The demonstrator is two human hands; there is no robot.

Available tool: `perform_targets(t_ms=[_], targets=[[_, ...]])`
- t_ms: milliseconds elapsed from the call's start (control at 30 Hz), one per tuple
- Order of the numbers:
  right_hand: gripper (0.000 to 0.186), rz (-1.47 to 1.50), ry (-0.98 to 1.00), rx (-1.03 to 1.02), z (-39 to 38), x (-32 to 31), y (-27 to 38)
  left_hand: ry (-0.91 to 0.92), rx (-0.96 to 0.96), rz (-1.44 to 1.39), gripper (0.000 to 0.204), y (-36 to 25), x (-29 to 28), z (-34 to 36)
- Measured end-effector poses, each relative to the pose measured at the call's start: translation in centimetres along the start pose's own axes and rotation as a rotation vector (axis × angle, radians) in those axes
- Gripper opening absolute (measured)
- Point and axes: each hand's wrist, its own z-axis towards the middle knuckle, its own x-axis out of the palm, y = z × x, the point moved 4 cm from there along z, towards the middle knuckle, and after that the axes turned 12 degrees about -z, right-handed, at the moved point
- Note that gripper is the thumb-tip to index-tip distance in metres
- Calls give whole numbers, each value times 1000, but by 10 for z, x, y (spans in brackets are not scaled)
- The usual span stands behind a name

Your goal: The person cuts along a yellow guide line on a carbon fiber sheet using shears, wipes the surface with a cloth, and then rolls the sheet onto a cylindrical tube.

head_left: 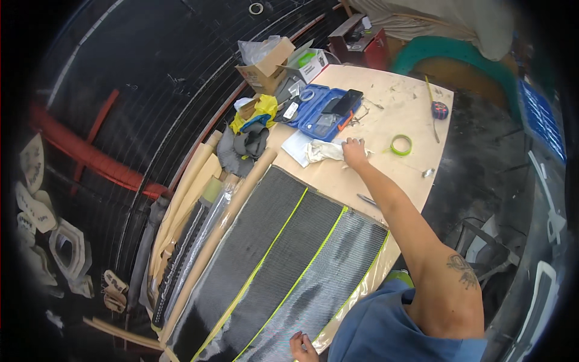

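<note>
On the pale wooden table, my right hand (356, 153) reaches far out and closes on a crumpled white cloth (324, 151), perhaps a glove. Bits of the cloth show on both sides of the fingers. A white paper sheet (295, 148) lies partly beneath it. At the lower edge, my left hand (303, 348) is bent with its fingers a little apart and nothing visible in them. It is over a black woven fabric sheet (289, 265), which looks like carbon fibre, with yellow-green tape strips (301, 265) along it.
Behind the cloth sits an open blue case (319, 114) with a dark phone (342, 104) on it. Rightward are a green tape roll (400, 145), a pen (367, 200) and a tape measure (439, 110). Long rolls (220, 235) line the left edge; boxes (265, 65) stand behind.
</note>
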Motion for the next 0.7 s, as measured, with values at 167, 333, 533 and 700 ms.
perform_targets(t_ms=[167,333,533,700], targets=[[22,270,-289,-185,43,-75,15,30,7,-88,21,-76,16,31],[26,1021,-240,-227,53,-169,0,82,235,-86,9,-125,40,81],[23,1800,240,-174,-20,-246,36,122,329,-463,11,-180,47,129],[32,1980,600,-183,-112,-285,84,172,354,-809,26,-214,70,188]])
